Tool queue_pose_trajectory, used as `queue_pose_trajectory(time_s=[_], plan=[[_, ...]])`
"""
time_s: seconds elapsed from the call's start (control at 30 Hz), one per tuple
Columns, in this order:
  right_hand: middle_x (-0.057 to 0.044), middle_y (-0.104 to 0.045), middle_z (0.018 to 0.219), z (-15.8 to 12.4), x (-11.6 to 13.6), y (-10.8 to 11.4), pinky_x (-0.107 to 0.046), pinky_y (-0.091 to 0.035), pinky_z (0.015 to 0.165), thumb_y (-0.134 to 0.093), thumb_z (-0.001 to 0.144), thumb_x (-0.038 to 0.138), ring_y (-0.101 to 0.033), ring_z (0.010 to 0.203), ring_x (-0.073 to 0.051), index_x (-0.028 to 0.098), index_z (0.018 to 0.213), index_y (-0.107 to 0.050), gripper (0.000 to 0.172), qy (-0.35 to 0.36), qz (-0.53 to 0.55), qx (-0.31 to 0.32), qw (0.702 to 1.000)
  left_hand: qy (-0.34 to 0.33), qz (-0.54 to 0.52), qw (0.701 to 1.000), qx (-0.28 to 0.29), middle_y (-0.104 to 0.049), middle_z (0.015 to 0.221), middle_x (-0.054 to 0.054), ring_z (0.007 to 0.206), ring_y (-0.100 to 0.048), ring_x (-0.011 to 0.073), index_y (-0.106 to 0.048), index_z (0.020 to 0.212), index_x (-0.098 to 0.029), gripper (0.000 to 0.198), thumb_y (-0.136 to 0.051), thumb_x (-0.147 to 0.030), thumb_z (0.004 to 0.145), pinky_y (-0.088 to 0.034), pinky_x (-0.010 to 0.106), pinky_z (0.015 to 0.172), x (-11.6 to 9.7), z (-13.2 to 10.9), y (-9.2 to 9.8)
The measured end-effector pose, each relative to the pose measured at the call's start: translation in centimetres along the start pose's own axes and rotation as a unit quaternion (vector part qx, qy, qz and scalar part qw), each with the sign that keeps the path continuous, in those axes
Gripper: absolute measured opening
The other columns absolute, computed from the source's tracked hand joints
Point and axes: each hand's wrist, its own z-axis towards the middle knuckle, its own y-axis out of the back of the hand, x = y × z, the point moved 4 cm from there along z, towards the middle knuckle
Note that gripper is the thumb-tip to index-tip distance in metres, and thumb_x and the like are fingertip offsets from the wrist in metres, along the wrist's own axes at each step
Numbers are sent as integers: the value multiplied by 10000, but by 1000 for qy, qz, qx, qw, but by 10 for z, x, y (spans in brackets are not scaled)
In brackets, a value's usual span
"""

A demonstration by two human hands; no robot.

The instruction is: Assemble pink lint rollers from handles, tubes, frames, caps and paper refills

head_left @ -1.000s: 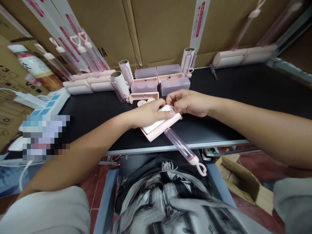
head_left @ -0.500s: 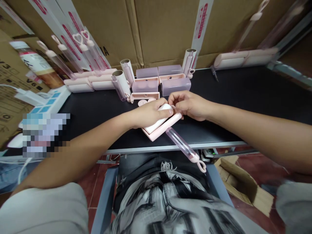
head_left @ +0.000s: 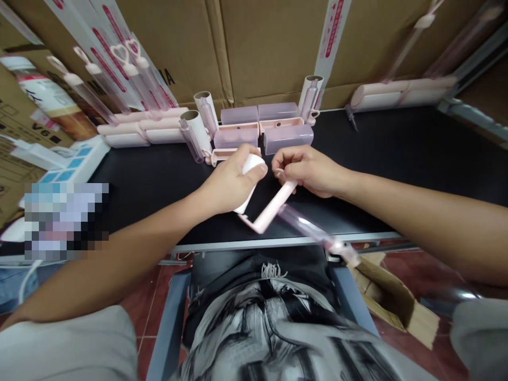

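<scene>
My left hand [head_left: 227,182] is closed around a white roll [head_left: 253,164], a lint-roller refill by its look. Pinched in my right hand [head_left: 308,169] is the end of an L-shaped pink lint-roller frame [head_left: 274,207], whose short arm points back toward the left. A gap separates the roll from most of the frame; near the short arm they lie close together. From beneath the frame, a clear handle [head_left: 307,225] with a pink end sticks out over the table's front edge, blurred by motion. My right fingertips are partly hidden.
Behind my hands stand purple covers [head_left: 289,138], pink holders and white rolls [head_left: 195,129]. Assembled rollers [head_left: 161,129] lie at the left, others [head_left: 402,94] at the right. A power strip [head_left: 81,164] and bottle [head_left: 51,100] stand left. A cardboard box [head_left: 397,296] sits below.
My left hand has drawn the white roll out of the pink frame, up and to the left. The clear handle has swung to the right, while my right hand has stayed nearly in place.
</scene>
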Motion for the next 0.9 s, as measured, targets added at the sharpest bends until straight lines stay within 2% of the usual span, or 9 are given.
queue_pose_trajectory(time_s=[0.13, 0.2, 0.3, 0.4, 0.53, 0.6, 0.7, 0.8, 0.9], plan=[[38, -569, 557, 4, -3, 16, -251, -366, 455, -732, 664, 161, -462, 478, -103, 199, 689, -689, 62, 20, -91, -82, 992, 0, -141, 989, -34, -687, 883, 6, 777, -712, 226, -583, 1289, -282, 324, -643, -482, 1042, -586, 362, 720, 3, 5, 3], [35, -591, 577, 5, -4, 19, -274, -380, 485, -730, 697, 169, -482, 494, -116, 201, 709, -702, 44, 34, -159, -87, 983, 13, -202, 976, -78, -690, 902, 6, 811, -749, 225, -551, 1299, -285, 283, -598, -437, 1065, -633, 368, 737, 0, 9, 8], [19, -666, 646, 7, -2, 18, -295, -417, 584, -719, 737, 174, -550, 583, -132, 194, 732, -735, 26, 104, -267, -84, 955, 34, -286, 947, -143, -653, 895, -5, 806, -752, 202, -508, 1243, -274, 166, -519, -319, 1083, -678, 382, 754, -2, 16, 16], [6, -714, 700, 8, -2, 15, -315, -449, 664, -703, 781, 193, -600, 650, -148, 187, 759, -754, 56, 149, -322, -79, 932, 23, -340, 922, -186, -657, 921, 13, 841, -731, 211, -496, 1146, -271, 100, -564, -319, 1092, -703, 431, 804, 3, 23, 22], [-32, -788, 823, 4, 3, 14, -346, -509, 719, -753, 874, 324, -670, 737, -194, 188, 923, -812, 156, 203, -306, -85, 926, -5, -351, 908, -229, -706, 972, 28, 990, -715, 255, -493, 1091, -291, 299, -737, -462, 1060, -697, 464, 891, 13, 25, 25], [-53, -829, 925, -2, 9, 12, -378, -573, 804, -802, 915, 429, -723, 834, -230, 201, 1077, -835, 281, 240, -273, -72, 929, -30, -370, 897, -241, -688, 943, 18, 925, -710, 237, -479, 1079, -288, 348, -773, -473, 1050, -690, 430, 814, 13, 24, 26], [-81, -852, 1069, -12, 18, 8, -420, -635, 938, -845, 948, 571, -773, 987, -268, 223, 1275, -830, 477, 280, -208, -30, 937, -54, -411, 884, -214, -680, 979, 11, 839, -742, 211, -457, 1100, -281, 322, -757, -392, 1067, -675, 370, 655, 7, 21, 26], [-83, -838, 1163, -15, 21, 7, -387, -671, 863, -810, 985, 651, -785, 1033, -267, 246, 1392, -818, 574, 270, -145, 0, 952, -72, -432, 878, -193, -679, 1083, 17, 895, -802, 221, -463, 1099, -281, 374, -814, -386, 1024, -698, 351, 623, 2, 18, 26], [-67, -831, 1188, -14, 20, 11, -344, -675, 766, -771, 1012, 679, -786, 1054, -268, 272, 1373, -844, 549, 249, -110, -25, 962, -79, -413, 887, -193, -684, 1103, 19, 934, -819, 239, -466, 1087, -293, 502, -911, -475, 941, -720, 365, 648, 4, 18, 27]])
